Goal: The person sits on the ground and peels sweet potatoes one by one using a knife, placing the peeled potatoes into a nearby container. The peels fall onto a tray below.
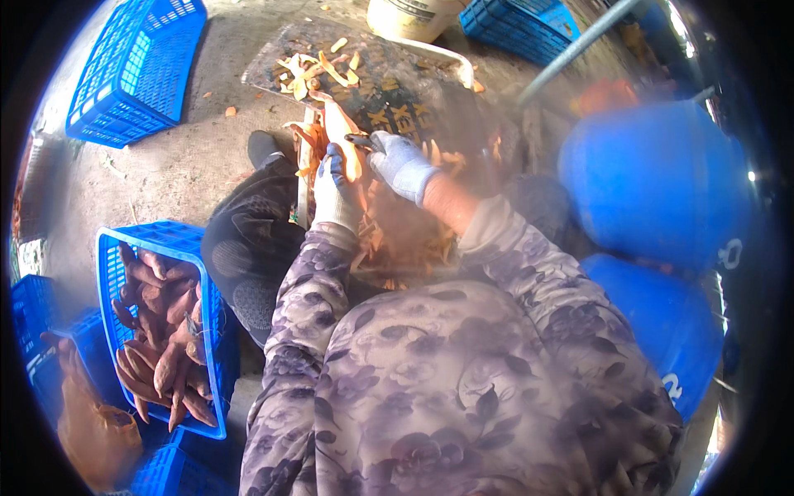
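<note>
My left hand (335, 186), in a white glove with blue-grey fingertips, grips a long peeled orange sweet potato (340, 127) near its lower end. My right hand (400, 162), in a light grey-blue glove, is closed on a dark-handled tool (360, 141), probably a peeler, at the sweet potato's right side; its blade cannot be made out. Orange peelings (303, 75) lie in a heap on the dark printed sheet (388, 87) beyond my hands. More peelings (443, 248) fill the area below them, partly blurred. Unpeeled sweet potatoes (158, 310) fill a blue plastic crate at my left.
The full crate's rim (102, 279) stands beside my left knee. Another blue crate (136, 74) is at the upper left, one (515, 28) at the upper right beside a white bucket (406, 18). Large blue drums (645, 180) stand at right. A brown bag (99, 434) lies lower left.
</note>
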A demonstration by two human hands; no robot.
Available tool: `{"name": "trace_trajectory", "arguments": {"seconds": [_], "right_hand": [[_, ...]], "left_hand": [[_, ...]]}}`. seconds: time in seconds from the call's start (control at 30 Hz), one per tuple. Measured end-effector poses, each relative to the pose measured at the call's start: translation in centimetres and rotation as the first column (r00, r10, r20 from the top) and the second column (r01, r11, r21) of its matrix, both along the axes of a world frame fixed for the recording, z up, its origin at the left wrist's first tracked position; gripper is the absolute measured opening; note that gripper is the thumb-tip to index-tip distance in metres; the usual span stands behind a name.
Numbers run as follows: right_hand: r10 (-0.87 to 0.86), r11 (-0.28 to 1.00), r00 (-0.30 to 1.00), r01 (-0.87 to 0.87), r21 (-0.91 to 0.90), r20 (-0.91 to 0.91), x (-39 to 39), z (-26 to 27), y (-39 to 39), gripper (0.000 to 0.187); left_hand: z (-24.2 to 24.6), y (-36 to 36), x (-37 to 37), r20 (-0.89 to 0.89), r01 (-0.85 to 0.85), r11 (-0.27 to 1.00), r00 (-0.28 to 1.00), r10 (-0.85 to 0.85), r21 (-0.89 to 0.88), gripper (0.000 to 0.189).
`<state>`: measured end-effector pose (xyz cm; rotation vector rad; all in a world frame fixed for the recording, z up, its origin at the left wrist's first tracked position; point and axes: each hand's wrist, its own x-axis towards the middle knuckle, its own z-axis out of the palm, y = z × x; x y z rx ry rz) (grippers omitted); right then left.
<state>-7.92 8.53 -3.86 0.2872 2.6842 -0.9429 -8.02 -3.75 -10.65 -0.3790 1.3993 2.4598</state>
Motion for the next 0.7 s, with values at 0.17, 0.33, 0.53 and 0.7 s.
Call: {"name": "trace_trajectory", "arguments": {"seconds": [0.17,0.33,0.53,0.7], "right_hand": [[0.113,0.925,0.941,0.018,-0.379,0.32,2.6,4.4,1.9,0.023],[-0.111,0.909,0.957,0.207,-0.363,0.268,-0.1,3.4,3.3,0.023],[0.034,0.985,0.992,-0.054,-0.164,-0.122,5.3,2.1,-1.2,0.021],[0.151,0.812,0.936,0.067,-0.579,0.319,12.9,0.4,-1.4,0.02]], "left_hand": [[-4.0,-0.4,0.4,0.138,0.024,1.0,0.99,-0.026,0.02,0.048],[-4.4,0.1,-0.1,0.251,-0.084,0.913,0.968,-0.02,0.399,0.048],[-4.5,-0.3,-0.4,0.334,-0.071,0.948,0.942,-0.039,0.309,0.043],[-0.9,0.5,0.0,0.36,-0.15,0.842,0.931,-0.056,0.519,0.045]]}}
